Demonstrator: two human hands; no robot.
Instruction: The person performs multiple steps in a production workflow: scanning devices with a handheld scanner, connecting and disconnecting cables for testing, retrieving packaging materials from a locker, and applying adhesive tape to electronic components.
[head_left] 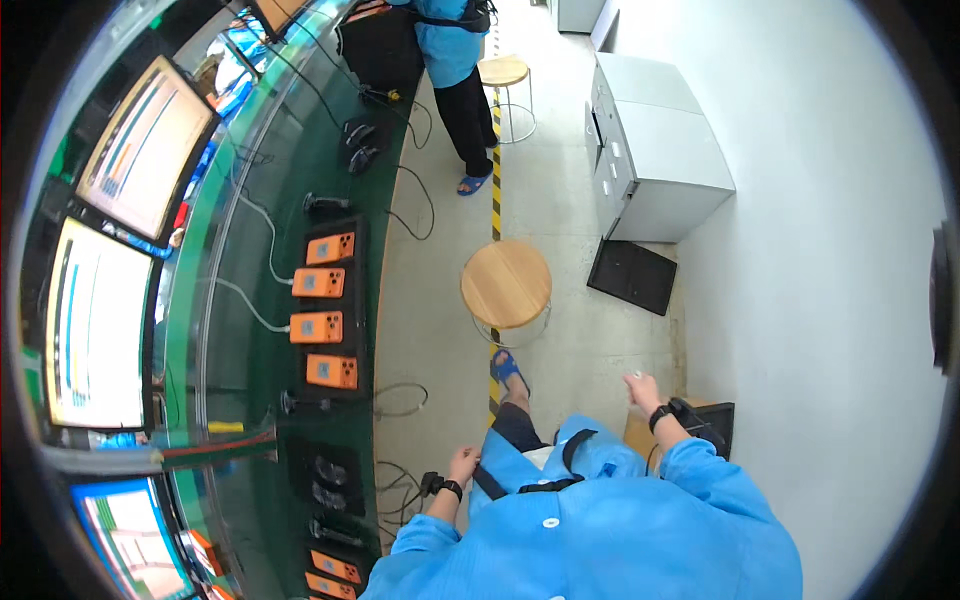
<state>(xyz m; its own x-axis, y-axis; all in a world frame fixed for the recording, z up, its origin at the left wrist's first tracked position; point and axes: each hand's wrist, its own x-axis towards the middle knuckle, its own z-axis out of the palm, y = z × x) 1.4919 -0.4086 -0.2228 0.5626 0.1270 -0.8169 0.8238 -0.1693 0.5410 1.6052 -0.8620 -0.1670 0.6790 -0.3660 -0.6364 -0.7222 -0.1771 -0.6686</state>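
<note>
At the far left, three bright flat monitors stand along the back of the long green glass-topped table, which runs from about seven o'clock up to twelve o'clock. On it lies a black tray holding four orange handheld devices, stacked in a column whose long axis runs roughly from six to twelve o'clock; each device lies flat, face up, its own long side pointing across toward three o'clock. White cables trail from the tray's left. Further down, at about seven o'clock, more orange devices sit near the table's lower end. The person's left hand hangs just beside the table edge, at six o'clock from the tray, fingers loosely curled and holding nothing; a black strap circles the wrist. To its right is a round pale wooden stool on the grey floor, with a blue sandalled foot just below it. The right hand, at about four o'clock from the stool, is half closed and empty, touching nothing, with a black wrist unit behind it. Black cables loop on the floor by the table; I judge a foot could snag one and tug a device off the table. Another person in blue stands at twelve o'clock.
</note>
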